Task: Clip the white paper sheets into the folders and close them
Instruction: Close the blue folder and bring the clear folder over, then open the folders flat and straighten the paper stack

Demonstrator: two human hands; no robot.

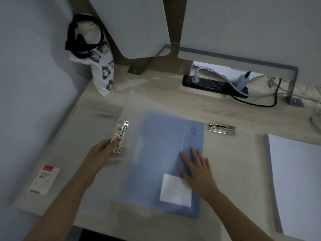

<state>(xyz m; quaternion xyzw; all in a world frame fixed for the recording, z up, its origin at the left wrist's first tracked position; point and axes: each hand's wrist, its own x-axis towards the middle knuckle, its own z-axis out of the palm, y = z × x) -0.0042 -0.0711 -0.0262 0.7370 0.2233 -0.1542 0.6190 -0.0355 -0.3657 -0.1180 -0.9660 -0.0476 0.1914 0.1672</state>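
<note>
Here, blue folder [163, 153] beneath flat right hand [198, 168]

There were two hands, left [106, 150] and right [198, 169], two metal clips [120, 135] [222, 128], one blue folder [163, 153], one paper stack [295, 180], one power strip [213, 84], one printed bag [102, 70] and one leaflet [44, 180].
</note>
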